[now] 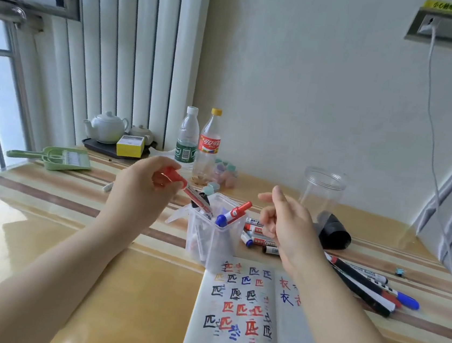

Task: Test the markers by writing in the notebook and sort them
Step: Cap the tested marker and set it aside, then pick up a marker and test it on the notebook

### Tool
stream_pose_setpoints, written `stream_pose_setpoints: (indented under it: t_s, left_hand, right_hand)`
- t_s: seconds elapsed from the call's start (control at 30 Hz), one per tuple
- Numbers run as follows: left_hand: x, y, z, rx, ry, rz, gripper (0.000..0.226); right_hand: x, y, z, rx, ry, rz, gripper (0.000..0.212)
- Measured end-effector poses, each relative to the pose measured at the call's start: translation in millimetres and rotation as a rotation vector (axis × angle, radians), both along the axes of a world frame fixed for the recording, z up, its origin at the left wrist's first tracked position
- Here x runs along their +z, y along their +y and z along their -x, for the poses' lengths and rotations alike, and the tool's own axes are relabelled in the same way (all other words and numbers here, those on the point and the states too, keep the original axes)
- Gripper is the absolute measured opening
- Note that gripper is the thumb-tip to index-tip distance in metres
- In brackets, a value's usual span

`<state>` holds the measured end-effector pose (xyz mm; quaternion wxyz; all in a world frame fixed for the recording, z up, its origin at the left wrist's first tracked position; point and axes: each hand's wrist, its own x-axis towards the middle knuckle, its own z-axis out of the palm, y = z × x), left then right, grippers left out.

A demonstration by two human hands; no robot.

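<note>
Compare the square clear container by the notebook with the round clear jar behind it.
The square container stands near the notebook and holds markers; the round jar stands farther back, near the wall, and looks empty. The container is angular, the jar cylindrical with a threaded rim. Both are clear plastic, upright and lidless.

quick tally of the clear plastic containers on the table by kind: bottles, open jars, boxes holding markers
bottles: 2 (white-capped bottle, yellow-capped bottle)
open jars: 1 (round jar)
boxes holding markers: 1 (marker box)
total: 4
</note>
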<state>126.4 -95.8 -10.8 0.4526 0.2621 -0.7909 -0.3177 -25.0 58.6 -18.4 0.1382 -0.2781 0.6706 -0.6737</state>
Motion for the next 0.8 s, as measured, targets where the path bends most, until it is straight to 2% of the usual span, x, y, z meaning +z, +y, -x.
stream_pose_setpoints:
  t_s: [0.13,0.27,0.43,0.53,0.63,0.73,0.8]
  left_hand:
    - [-7.1,4.4,19.0,-0.058,-0.098,0.006,0.023]
    - [-21.3,9.8,37.6,-0.037,-0.225,0.100,0.024]
    - [-35.9,27.9,49.3,-0.005,-0.079,0.503,0.018]
    - [-44.0,51.1,60.0,-0.086,-0.022,0.684,0.017]
    - [-54.9,74.0,77.1,-0.275,-0.055,0.698,0.020]
    - [-75.7,87.7,99.9,-0.434,-0.226,0.633,0.026]
    - [-89.8,92.0,116.0,-0.460,-0.356,0.544,0.024]
  right_hand:
    - [-11.1,17.9,10.5,-0.043,0.000,-0.026,0.032]
    - [-25.4,39.7,28.0,-0.104,0.037,-0.106,0.030]
    - [-45.0,62.0,52.6,-0.187,0.092,-0.319,0.020]
    - [-61.0,68.9,66.2,-0.196,0.145,-0.453,0.013]
    - [-74.1,72.7,77.7,-0.206,0.236,-0.588,0.010]
    - [-82.1,68.5,87.4,-0.190,0.328,-0.675,0.012]
    - [-86.5,61.1,94.9,-0.169,0.471,-0.737,0.018]
